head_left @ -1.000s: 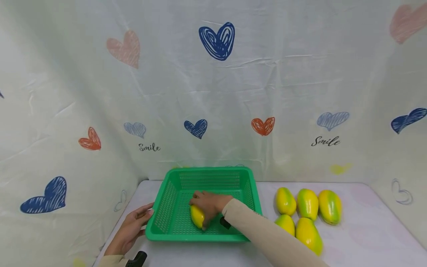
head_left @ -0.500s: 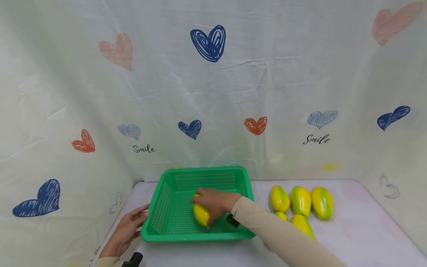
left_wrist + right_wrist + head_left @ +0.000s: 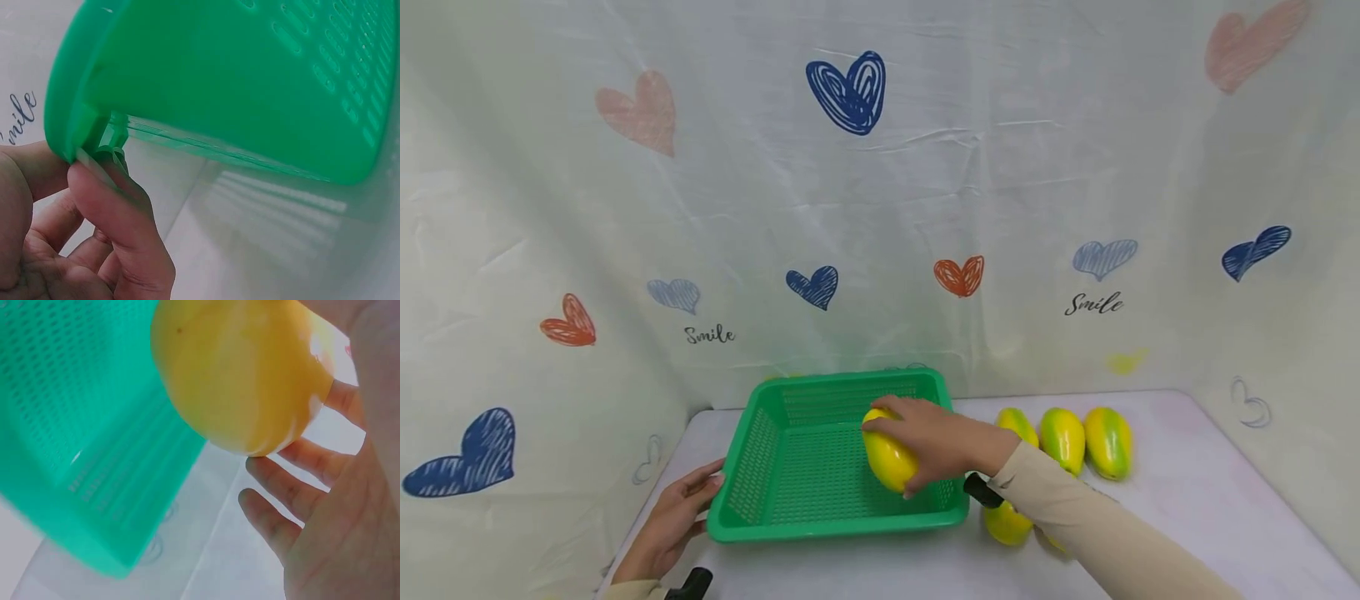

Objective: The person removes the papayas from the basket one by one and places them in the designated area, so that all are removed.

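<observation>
My right hand [image 3: 936, 437] grips a yellow mango [image 3: 886, 454] above the right part of the green plastic basket [image 3: 838, 529]. In the right wrist view the mango [image 3: 240, 375] fills the top, with the fingers [image 3: 290, 484] curled along its side. My left hand [image 3: 673, 512] is at the basket's left side. The left wrist view shows its thumb [image 3: 112, 206] and forefinger pinching the basket's rim [image 3: 62, 112]. Nothing else lies inside the basket.
Several yellow-green mangoes [image 3: 1108, 442] lie on the white table [image 3: 1187, 517] right of the basket, some partly covered by the right sleeve [image 3: 1097, 521]. A white curtain [image 3: 880, 208] with hearts hangs behind and at the sides.
The right hand has lifted the mango from the basket's floor and carried it rightward. The left hand stays at the basket's left side. The head view has shifted slightly to the right.
</observation>
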Motion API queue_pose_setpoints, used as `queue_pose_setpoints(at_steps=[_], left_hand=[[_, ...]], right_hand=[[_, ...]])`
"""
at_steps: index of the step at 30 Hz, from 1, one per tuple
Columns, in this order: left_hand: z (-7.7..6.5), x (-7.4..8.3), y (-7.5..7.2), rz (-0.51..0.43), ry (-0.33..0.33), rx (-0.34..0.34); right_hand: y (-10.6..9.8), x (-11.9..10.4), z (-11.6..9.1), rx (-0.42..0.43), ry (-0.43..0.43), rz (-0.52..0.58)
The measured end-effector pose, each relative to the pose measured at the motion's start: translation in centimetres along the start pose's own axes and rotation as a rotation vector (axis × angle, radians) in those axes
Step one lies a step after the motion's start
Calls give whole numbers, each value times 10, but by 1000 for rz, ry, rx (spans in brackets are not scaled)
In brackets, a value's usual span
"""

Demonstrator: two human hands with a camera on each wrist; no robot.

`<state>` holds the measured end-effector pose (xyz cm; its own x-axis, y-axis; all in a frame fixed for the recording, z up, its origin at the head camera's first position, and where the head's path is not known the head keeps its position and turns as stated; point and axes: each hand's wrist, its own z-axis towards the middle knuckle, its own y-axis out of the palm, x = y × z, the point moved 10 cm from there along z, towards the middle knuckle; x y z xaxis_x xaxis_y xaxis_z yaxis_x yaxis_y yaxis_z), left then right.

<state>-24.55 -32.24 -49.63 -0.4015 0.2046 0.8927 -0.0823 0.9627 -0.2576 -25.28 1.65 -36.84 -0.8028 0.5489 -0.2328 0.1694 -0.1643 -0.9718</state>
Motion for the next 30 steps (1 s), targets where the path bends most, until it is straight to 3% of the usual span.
queue_pose_setpoints(at_steps=[12, 18, 30], left_hand=[[1, 2, -2, 6, 12, -25], [2, -1, -4, 14, -21, -27], [4, -4, 0, -17, -45, -30]], right_hand=[[-30, 37, -90, 263, 135, 77], [-36, 53, -130, 356, 216, 95], [-26, 87, -202, 356, 411, 158]])
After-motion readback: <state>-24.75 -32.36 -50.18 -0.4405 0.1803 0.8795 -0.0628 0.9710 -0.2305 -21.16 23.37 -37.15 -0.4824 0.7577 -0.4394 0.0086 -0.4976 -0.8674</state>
